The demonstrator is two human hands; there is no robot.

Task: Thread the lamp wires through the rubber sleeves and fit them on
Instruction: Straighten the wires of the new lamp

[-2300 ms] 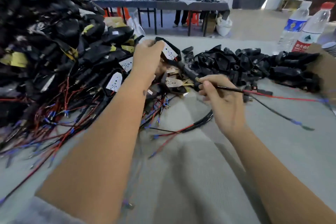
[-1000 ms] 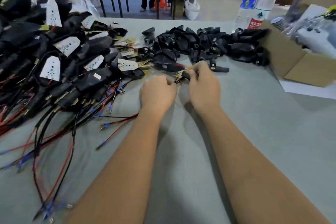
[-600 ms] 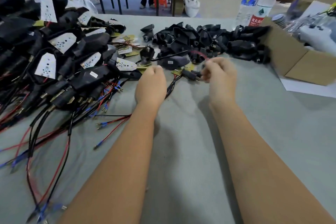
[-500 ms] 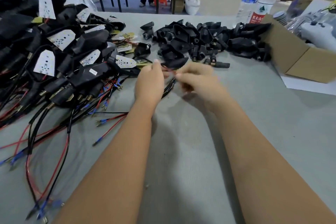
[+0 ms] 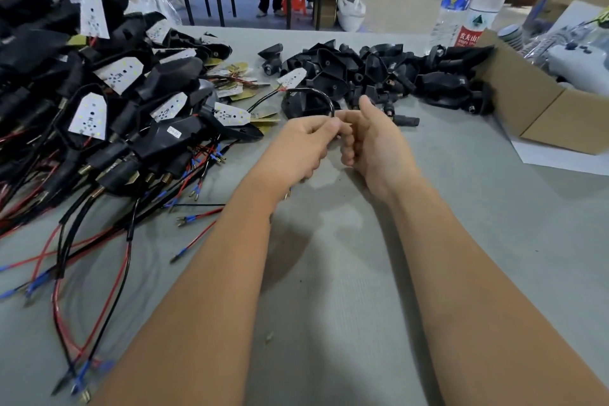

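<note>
Head view shows a grey table (image 5: 445, 241). On its left side sprawls a heap of black lamps (image 5: 99, 99) with white LED boards and red-and-black leads; at its far middle lies a pile of black rubber sleeves (image 5: 379, 72). Just before that pile, the left hand (image 5: 303, 145) and right hand (image 5: 372, 145) meet, fingers curled, pinching a black-sheathed wire (image 5: 309, 97) that arches upward from their fingertips.

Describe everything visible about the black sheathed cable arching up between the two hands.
The black sheathed cable looks like a thin, glossy, flexible cord. It rises from the pinching fingertips of the left hand and right hand, curves in an arch above the grey table, then runs left to a small white LED lamp board, where short red wires emerge. Its near end is hidden inside the hands.
</note>
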